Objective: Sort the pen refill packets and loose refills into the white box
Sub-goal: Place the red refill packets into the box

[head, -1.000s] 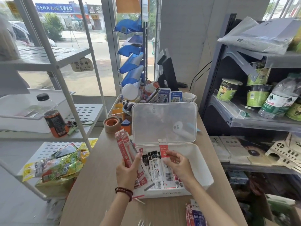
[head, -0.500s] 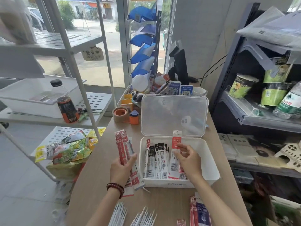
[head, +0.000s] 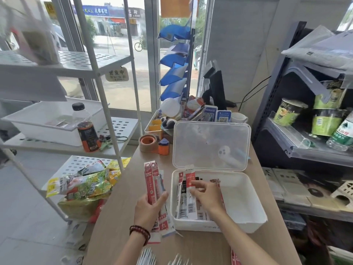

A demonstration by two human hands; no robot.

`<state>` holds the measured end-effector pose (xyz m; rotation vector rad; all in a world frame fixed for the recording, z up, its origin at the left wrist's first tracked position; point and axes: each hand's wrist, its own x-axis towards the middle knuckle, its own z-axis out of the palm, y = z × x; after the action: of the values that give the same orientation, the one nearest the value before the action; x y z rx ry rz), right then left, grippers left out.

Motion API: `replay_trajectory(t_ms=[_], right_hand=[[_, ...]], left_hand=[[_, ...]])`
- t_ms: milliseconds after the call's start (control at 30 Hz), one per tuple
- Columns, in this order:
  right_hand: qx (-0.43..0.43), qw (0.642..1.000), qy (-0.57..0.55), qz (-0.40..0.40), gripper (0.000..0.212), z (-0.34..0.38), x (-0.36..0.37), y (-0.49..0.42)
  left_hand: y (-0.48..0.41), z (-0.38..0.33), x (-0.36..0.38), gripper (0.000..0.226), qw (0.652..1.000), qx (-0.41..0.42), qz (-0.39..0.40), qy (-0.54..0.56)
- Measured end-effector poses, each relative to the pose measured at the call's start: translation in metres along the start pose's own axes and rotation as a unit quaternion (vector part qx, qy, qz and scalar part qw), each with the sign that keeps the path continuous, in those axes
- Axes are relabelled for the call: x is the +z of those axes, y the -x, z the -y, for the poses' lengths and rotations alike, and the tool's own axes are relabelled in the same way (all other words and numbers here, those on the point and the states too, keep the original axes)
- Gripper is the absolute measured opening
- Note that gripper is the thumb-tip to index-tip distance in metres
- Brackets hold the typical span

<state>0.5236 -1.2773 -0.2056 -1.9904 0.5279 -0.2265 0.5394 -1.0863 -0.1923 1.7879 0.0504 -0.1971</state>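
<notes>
Roughly halfway, I'd say: right grip (head: pixel 208 196) pinches a red packet (head: pixel 190 175) upright among those filed at 9 o'clock inside the box (head: pixel 248 203), left grip (head: pixel 148 209) clutches a red bundle (head: pixel 151 182), and loose refills (head: pixel 147 257) wait at 6 o'clock.

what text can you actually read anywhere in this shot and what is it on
"营业中": hanging sign at the window
"红": bottom end of a red refill packet in the left hand
Too blurred or small to read: street signboard, QR placards, water bottle, packets in the white box
</notes>
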Motion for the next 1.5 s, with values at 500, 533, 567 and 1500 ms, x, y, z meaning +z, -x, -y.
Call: replay_trajectory(t_ms=[500,533,567,1500], right_hand=[[0.016,0.991,0.121,0.049,0.044,0.010,0.040,-0.005],[0.018,0.990,0.132,0.046,0.044,0.010,0.041,-0.006],[0.019,0.989,0.139,0.043,0.040,0.010,0.041,-0.006],[0.085,0.989,-0.102,-0.061,0.004,-0.050,-0.077,0.005]], left_hand=[[-0.002,0.013,-0.005,0.016,0.999,-0.025,-0.008,0.046],[-0.002,0.012,-0.005,0.016,0.998,-0.023,-0.008,0.049],[-0.003,0.011,-0.005,0.016,0.998,-0.023,-0.009,0.051],[-0.003,-0.016,0.089,0.028,0.995,0.052,0.075,0.036]])
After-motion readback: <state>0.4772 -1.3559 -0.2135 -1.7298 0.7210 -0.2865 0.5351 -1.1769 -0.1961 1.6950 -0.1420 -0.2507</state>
